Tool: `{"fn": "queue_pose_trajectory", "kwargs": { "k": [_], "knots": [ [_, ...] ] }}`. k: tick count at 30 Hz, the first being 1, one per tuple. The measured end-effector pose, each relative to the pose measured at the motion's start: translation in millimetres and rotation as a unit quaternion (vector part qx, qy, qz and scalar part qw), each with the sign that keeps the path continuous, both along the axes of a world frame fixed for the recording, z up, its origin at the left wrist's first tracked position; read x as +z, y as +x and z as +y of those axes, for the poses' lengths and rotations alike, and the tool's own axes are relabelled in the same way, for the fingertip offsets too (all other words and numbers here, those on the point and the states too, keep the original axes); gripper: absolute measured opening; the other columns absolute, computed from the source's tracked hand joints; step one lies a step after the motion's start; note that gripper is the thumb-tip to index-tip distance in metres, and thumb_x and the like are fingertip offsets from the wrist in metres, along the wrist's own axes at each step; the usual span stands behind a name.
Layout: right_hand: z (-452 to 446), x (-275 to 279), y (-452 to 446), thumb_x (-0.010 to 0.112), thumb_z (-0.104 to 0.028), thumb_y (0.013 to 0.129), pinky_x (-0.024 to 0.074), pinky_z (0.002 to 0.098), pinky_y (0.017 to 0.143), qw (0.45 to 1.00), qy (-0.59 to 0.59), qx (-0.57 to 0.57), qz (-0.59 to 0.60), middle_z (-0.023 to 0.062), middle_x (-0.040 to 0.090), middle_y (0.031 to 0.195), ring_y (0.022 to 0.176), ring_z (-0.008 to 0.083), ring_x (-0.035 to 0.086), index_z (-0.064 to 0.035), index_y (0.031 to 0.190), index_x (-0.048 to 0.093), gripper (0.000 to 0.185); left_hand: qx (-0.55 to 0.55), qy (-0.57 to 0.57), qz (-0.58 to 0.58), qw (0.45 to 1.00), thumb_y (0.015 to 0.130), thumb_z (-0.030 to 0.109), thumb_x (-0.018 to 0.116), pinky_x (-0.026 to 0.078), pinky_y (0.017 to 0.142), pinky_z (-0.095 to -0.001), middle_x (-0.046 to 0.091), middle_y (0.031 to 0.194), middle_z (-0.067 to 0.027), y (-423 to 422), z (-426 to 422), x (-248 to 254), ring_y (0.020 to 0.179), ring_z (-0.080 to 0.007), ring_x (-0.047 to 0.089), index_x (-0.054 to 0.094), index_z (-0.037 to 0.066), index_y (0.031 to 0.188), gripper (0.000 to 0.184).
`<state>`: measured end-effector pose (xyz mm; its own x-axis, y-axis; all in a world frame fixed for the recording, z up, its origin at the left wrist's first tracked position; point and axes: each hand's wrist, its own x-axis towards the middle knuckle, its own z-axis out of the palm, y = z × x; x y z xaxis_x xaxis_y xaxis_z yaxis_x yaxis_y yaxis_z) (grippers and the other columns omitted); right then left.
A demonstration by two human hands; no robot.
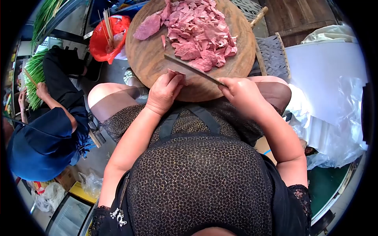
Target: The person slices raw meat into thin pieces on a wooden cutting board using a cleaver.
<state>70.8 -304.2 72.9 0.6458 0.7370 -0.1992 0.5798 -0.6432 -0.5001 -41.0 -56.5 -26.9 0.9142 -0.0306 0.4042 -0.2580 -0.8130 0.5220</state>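
A round wooden chopping board [143, 59] lies in front of my knees. Sliced pink-red meat [201, 29] is heaped on its far half, with a larger uncut piece of meat [148, 27] at the heap's left. Near the board's close edge, my left hand [165, 88] has its fingers closed on a small piece of meat [176, 72]. My right hand [240, 94] grips the handle of a knife [193, 69]. The blade points up and left, just beyond my left fingertips, its tip close to the heap. The knife handle is mostly hidden in my fist.
A red plastic bag [103, 43] with thin sticks [108, 27] stands left of the board. Farther left, another person in dark blue [41, 141] handles long green stalks [36, 72]. Woven seats [271, 55] are at the right, beside a white surface [323, 74] with clear plastic [346, 122].
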Motion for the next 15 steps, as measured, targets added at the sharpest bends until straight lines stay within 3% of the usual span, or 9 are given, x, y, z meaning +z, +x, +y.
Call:
{"fn": "queue_pose_trajectory", "kwargs": {
  "k": [3,7,9,15],
  "knots": [
    [-11.7,-0.7,-10.7,0.06,-0.023,0.095,0.0564,0.0475,0.073,0.999,-0.004,0.02,-0.025,0.0174,0.072,0.089,0.084,0.0365,0.07,-0.0101,0.113,0.07,0.024,0.023,0.021,-0.019,0.999,0.082,0.012,0.075,0.055,0.076,-0.0379,0.063,0.101,-0.007,-1.3,-3.7,-1.8,0.089,-0.0284,0.064,0.065,0.009,0.107,0.027],
    [-20.5,1.8,-15.7,0.061,-0.02,0.094,0.0568,0.0452,0.065,0.996,0.006,0.052,-0.069,0.0156,0.072,0.084,0.076,0.0339,0.071,-0.0095,0.112,0.069,0.022,0.03,0.043,0.003,0.999,0.083,0.015,0.075,0.055,0.075,-0.0387,0.063,0.102,-0.0083,-4.7,-2.6,-8.8,0.088,-0.0292,0.064,0.066,0.009,0.11,0.028],
    [-21.6,4.2,-17.8,0.061,-0.019,0.094,0.0564,0.0451,0.062,0.995,0.003,0.061,-0.075,0.0154,0.071,0.081,0.073,0.0333,0.071,-0.0089,0.11,0.069,0.021,0.036,0.013,0.036,0.999,0.084,0.008,0.075,0.055,0.085,-0.0386,0.066,0.109,-0.011,-6.6,-4.6,-7.3,0.1,-0.0323,0.065,0.067,0.007,0.116,0.033],
    [-11.6,12.9,-21.9,0.057,-0.012,0.09,0.0551,0.046,0.055,0.987,-0.089,0.099,-0.092,0.016,0.068,0.073,0.065,0.0341,0.069,-0.0052,0.105,0.064,0.019,0.058,0.023,0.051,0.997,0.083,0.011,0.076,0.056,0.087,-0.0386,0.064,0.119,-0.012,-13.2,-4.1,-13.6,0.103,-0.033,0.065,0.065,0.007,0.122,0.04]
  ]
}}
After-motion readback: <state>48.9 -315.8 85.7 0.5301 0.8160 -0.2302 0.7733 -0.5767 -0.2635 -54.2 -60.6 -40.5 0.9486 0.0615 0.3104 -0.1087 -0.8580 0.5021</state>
